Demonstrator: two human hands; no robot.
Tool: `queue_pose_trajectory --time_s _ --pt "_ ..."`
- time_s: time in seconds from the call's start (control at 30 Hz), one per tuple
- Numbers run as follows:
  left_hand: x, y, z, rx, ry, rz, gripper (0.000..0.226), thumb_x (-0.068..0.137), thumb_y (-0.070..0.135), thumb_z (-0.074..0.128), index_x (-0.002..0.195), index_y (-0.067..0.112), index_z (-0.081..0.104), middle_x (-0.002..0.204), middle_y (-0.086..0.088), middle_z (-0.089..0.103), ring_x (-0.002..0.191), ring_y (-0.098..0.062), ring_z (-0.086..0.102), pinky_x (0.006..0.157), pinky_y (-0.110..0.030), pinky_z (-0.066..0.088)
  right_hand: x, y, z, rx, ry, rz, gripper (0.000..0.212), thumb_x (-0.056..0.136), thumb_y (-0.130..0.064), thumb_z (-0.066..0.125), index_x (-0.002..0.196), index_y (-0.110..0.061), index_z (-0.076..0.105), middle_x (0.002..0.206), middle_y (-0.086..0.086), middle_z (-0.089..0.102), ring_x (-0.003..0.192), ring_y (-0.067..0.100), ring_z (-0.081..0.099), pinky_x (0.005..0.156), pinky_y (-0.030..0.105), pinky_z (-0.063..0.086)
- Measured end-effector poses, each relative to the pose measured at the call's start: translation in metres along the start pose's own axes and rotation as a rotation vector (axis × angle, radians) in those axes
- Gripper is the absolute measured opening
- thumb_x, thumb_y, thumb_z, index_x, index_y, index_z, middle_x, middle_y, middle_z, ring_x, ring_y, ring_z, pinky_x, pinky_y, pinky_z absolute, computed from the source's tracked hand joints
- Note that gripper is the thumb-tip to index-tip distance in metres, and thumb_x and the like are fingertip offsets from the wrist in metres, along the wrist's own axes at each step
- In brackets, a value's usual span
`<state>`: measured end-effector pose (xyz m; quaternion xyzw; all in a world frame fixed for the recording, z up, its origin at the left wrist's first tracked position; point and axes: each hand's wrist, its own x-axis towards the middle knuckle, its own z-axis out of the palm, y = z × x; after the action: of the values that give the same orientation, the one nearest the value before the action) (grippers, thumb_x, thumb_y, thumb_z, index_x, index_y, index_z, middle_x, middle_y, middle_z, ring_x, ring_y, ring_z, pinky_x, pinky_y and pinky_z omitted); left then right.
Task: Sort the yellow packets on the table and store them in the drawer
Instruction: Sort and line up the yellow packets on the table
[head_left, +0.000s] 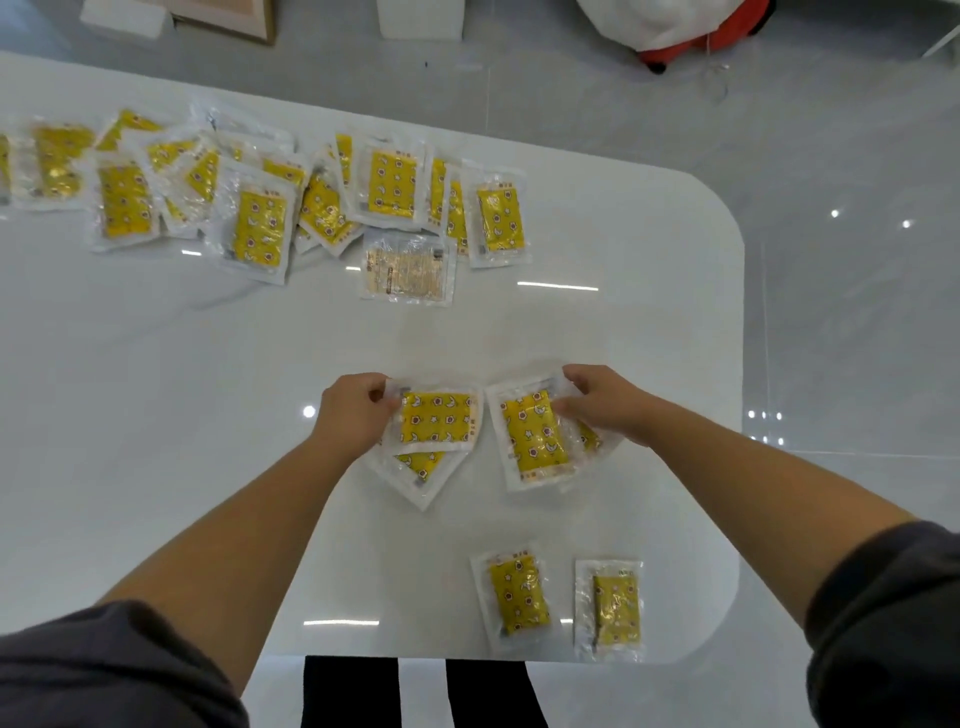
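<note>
My left hand pinches the left edge of a yellow packet that lies over another packet on the white table. My right hand grips the top of a second small stack, with one yellow packet on top and another partly hidden beneath. Two single packets lie near the front edge. Several more packets are spread in a loose row at the back left, and one lies face down. No drawer is in view.
The table's rounded right edge drops to a glossy grey floor. A white and red object, a white block and a framed board stand on the floor beyond the table. Black legs show below the front edge.
</note>
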<state>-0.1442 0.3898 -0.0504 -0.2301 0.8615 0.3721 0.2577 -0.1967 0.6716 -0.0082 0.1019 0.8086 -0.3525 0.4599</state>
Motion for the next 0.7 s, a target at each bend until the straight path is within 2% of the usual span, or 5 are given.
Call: queue_pose_trajectory --time_s 0.13,0.23,0.3,0.6,0.7 --pt "0.007 -0.008 -0.019 -0.118 0.028 -0.052 0.025 0.089 0.02 0.062 0.089 -0.004 0.067 0.091 -0.024 0.066 0.07 -0.021 0.052 0.071 -0.044 0.055 0.002 -0.025 0.011 0.189 0.012 0.035 0.016 0.091 -0.009 0.06 0.105 -0.012 0.065 0.102 0.011 0.069 0.087 0.025 0.068 0.076 0.037 0.058" --pt "0.012 -0.015 -0.041 -0.298 0.017 -0.07 0.012 0.087 0.014 0.064 0.081 0.005 0.069 0.077 -0.014 0.064 0.066 -0.018 0.053 0.06 -0.031 0.049 0.01 -0.049 0.028 0.288 0.059 0.046 0.017 0.093 -0.013 0.059 0.108 -0.008 0.064 0.103 0.012 0.069 0.085 0.024 0.068 0.073 0.036 0.058" --pt "0.02 -0.022 -0.063 -0.422 0.01 -0.08 0.01 0.085 0.011 0.067 0.076 0.015 0.069 0.076 -0.007 0.064 0.069 -0.019 0.054 0.064 -0.029 0.046 0.014 -0.073 0.041 0.349 0.073 0.05 0.015 0.093 -0.014 0.059 0.107 -0.009 0.063 0.102 0.011 0.069 0.083 0.022 0.069 0.068 0.033 0.058" --pt "0.063 -0.066 -0.17 -0.647 0.028 -0.165 0.015 0.085 0.001 0.064 0.094 0.012 0.068 0.084 -0.008 0.068 0.08 -0.026 0.063 0.08 -0.042 0.054 0.05 -0.176 0.112 0.503 0.155 0.052 0.017 0.09 -0.016 0.064 0.106 -0.01 0.065 0.11 0.017 0.069 0.099 0.032 0.068 0.09 0.051 0.054" --pt "0.078 -0.083 -0.194 -0.734 0.057 -0.199 0.016 0.087 -0.001 0.062 0.095 0.012 0.066 0.088 -0.008 0.068 0.079 -0.021 0.065 0.076 -0.036 0.056 0.07 -0.203 0.133 0.513 0.187 0.052 0.036 0.084 -0.023 0.068 0.107 0.003 0.06 0.111 0.028 0.063 0.098 0.039 0.065 0.091 0.053 0.052"
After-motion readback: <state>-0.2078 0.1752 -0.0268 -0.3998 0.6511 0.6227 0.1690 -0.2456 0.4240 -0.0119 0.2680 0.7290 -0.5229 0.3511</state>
